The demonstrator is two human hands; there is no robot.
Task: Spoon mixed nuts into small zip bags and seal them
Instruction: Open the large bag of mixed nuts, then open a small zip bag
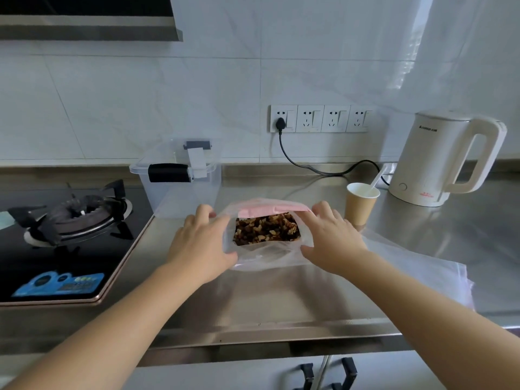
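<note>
Bag of nuts sits mid-tabletop, left hand and right hand gripping its sides. Thin, slippery film, soft and saggy under a loose, shifting load; best held near the pink zip. Fingertips hidden behind plastic; spoon in cup partly cut off.

Two hands, one bag of nuts, one paper cup, one kettle. One clear box, four wall sockets. The flat bags seem several.
</note>
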